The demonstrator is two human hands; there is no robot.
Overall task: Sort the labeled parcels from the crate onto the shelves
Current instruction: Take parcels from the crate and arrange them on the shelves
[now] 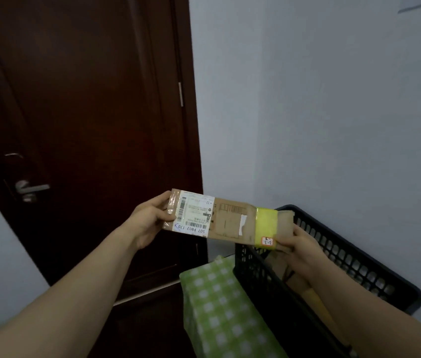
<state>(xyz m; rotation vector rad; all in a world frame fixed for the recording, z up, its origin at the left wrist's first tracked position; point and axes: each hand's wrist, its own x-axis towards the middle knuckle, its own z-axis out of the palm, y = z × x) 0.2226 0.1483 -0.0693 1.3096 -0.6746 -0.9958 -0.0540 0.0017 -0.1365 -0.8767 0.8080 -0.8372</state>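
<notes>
I hold a long flat cardboard parcel (230, 220) level in front of me, above the left rim of a black plastic crate (346, 257). The parcel carries a white shipping label with barcodes at its left end, a yellow-green tape band near its right end and a small handwritten sticker on that band. My left hand (150, 220) grips the parcel's left end, thumb on the label side. My right hand (299, 244) grips the right end from behind and below. Inside the crate more brown parcels (294, 277) show, partly hidden by my right arm.
A dark wooden door (88, 125) with a metal lever handle (30, 188) fills the left half. A pale wall (333, 112) stands behind the crate. The crate rests on a surface covered by a green-and-white checked cloth (217, 311). No shelves are in view.
</notes>
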